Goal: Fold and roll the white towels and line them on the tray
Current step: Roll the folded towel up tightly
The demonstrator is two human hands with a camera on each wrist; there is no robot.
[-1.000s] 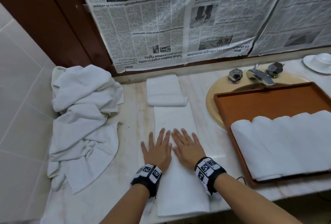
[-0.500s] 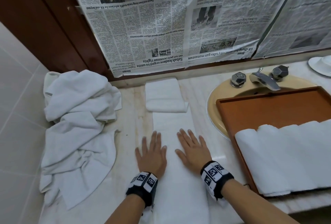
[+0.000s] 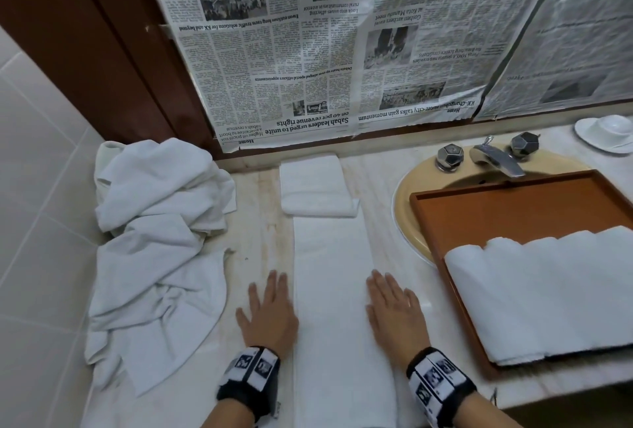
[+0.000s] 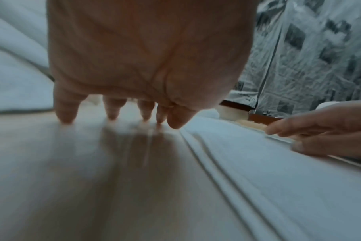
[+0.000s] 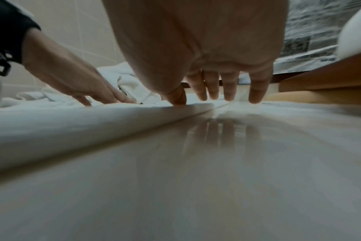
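While both hands lie flat on the pale marble table (image 3: 387,188), the scene runs from a heap of cloth at the far left to a tray at the far right. Well to the left of the left hand's fingers (image 3: 274,285) sits a crumpled pile of white towels (image 3: 154,249), pushed against the tiled wall. The left hand (image 3: 269,316) rests palm down with its fingers straight and slightly spread, gripping nothing; most of it lies on bare marble, its inner edge just at the left border of the long, narrow folded white towel (image 3: 330,290). In the left wrist view the fingertips (image 4: 65,116) touch the glossy surface and the thumb sits just beside the towel's layered edge (image 4: 258,163).

That long towel stretches away between the two hands, and beyond all the fingers, touching its far end, lies a small squarely folded white towel (image 3: 315,184). The right hand (image 3: 394,314) is also flat and released, fingers (image 3: 380,285) straight; its thumb side rests on the towel's right border, the other fingers over the marble, as the right wrist view (image 5: 229,91) shows.

Right of the right hand's fingers stands a brown rectangular wooden tray (image 3: 513,208), set across a beige washbasin (image 3: 411,201) with chrome taps (image 3: 493,157). A row of rolled white towels (image 3: 548,290) lies side by side in the tray's near half. Farther right is a white saucer (image 3: 606,133).
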